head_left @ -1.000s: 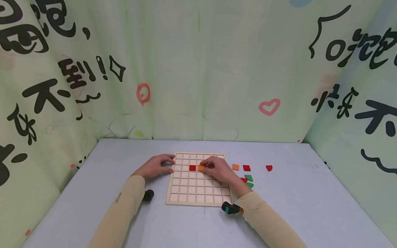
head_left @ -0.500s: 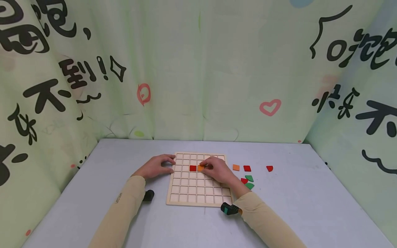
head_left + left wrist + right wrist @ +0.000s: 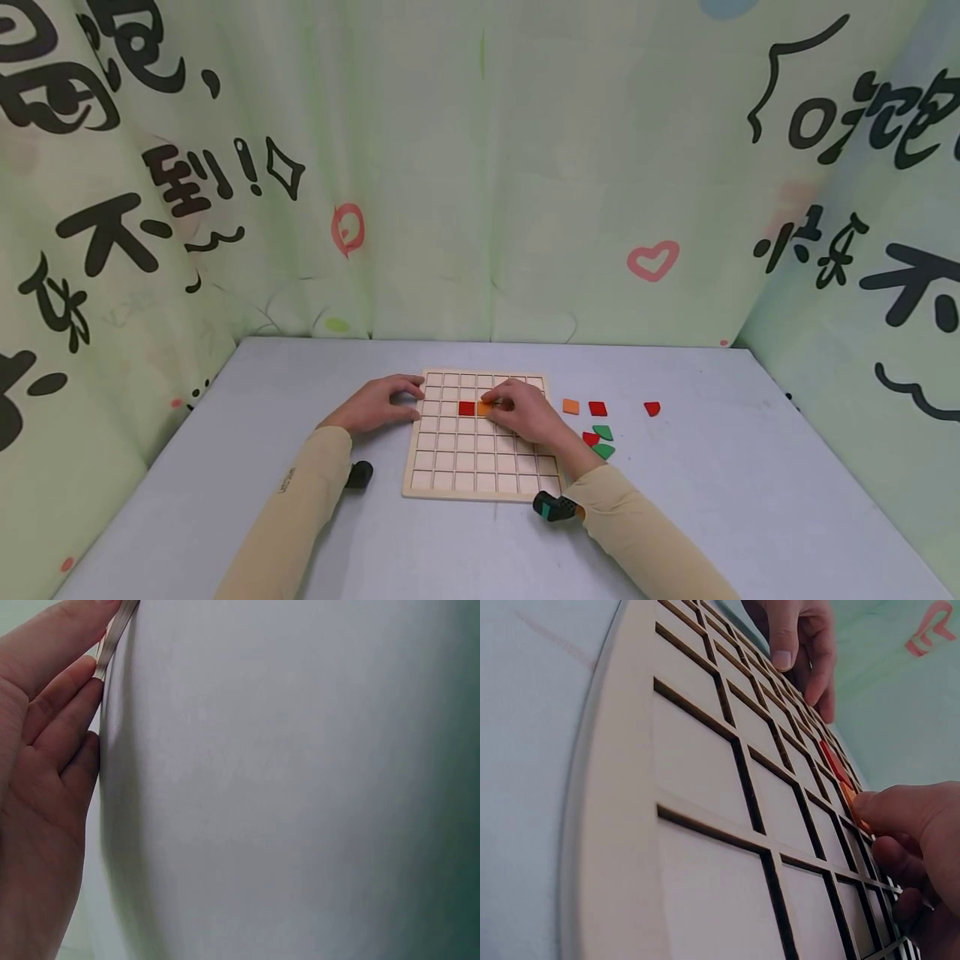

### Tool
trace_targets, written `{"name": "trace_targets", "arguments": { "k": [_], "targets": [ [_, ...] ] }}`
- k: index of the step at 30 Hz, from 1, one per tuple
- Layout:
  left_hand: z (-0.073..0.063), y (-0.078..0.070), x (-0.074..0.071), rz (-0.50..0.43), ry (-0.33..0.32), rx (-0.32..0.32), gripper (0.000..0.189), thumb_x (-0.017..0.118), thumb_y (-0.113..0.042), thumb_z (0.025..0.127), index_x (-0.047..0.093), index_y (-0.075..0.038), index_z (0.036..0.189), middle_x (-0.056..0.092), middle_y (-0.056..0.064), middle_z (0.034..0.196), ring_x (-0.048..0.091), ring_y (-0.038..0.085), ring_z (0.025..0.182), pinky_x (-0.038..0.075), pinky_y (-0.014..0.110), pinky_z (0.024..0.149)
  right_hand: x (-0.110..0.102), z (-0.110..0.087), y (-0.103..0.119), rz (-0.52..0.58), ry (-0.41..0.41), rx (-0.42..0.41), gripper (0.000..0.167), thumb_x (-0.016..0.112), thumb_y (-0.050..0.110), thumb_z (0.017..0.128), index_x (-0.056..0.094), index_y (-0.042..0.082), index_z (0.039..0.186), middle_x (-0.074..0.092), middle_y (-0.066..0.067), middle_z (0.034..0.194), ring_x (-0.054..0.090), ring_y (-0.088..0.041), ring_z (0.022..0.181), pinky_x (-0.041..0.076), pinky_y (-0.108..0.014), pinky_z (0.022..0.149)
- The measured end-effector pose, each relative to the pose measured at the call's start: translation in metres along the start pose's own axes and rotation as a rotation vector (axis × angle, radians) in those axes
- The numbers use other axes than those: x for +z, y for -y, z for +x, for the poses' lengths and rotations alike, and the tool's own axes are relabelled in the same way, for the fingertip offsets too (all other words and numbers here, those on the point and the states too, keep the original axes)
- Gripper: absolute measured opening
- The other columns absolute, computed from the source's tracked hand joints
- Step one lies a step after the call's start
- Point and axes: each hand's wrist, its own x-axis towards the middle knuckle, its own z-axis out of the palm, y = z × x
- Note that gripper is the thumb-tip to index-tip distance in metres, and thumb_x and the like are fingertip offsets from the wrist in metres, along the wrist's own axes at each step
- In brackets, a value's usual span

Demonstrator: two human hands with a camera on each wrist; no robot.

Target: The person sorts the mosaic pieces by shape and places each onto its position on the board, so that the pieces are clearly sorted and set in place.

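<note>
We see the board point(image 3: 465, 460) lying flat on the table point(image 3: 180, 508). The right hand point(image 3: 527, 410) has its thumb and fingers drawn together, pinching the orange tile point(image 3: 483, 409) at the board, just beside the red tile point(image 3: 467, 408), which lies in the grid to its left. Whether the orange tile sits fully down in a square, we cannot tell, because the fingers cover a part of it. The left hand point(image 3: 378, 402) is relaxed, its thumb and fingers spread apart, touching the left edge of the board and gripping nothing. Right of the board we find an orange piece point(image 3: 571, 407), a red piece point(image 3: 597, 409) beside it, and a farther red piece point(image 3: 652, 409); nearer to us lie two green pieces point(image 3: 603, 432) and a small red piece point(image 3: 590, 438).
</note>
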Motion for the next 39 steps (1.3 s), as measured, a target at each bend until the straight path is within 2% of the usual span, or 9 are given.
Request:
{"name": "trace_targets", "arguments": {
  "k": [8, 24, 39],
  "targets": [
    [-0.0007, 0.0010, 0.0002, 0.000, 0.004, 0.003, 0.027, 0.078, -0.020, 0.084, 0.070, -0.013, 0.109, 0.052, 0.005, 0.144, 0.038, 0.029, 0.139, 0.030, 0.046, 0.115, 0.0014, 0.0002, -0.0001, -0.003, -0.005, 0.022, 0.020, 0.071, 0.013, 0.090, 0.074, 0.011, 0.109, 0.065, 0.000, 0.102, 0.051, -0.013, 0.080, 0.046, -0.027, 0.071],
    [0.0026, 0.0053, 0.0027, 0.011, 0.006, -0.027, 0.028, 0.078, -0.021, 0.084, 0.070, -0.015, 0.110, 0.050, 0.001, 0.145, 0.037, 0.026, 0.140, 0.030, 0.043, 0.115, 0.0040, -0.0011, -0.0022, 0.022, -0.019, 0.027, 0.019, 0.071, 0.013, 0.090, 0.074, 0.011, 0.109, 0.065, 0.001, 0.102, 0.052, -0.014, 0.080, 0.048, -0.028, 0.073],
    [0.0012, 0.0028, 0.0008, -0.011, 0.008, -0.023, 0.029, 0.078, -0.021, 0.084, 0.070, -0.014, 0.111, 0.050, 0.003, 0.145, 0.036, 0.028, 0.141, 0.029, 0.045, 0.115, 0.0059, -0.0004, -0.0024, 0.020, -0.032, 0.024, 0.020, 0.072, 0.012, 0.089, 0.074, 0.010, 0.109, 0.065, 0.000, 0.102, 0.052, -0.013, 0.079, 0.048, -0.028, 0.073]
  ]
}}
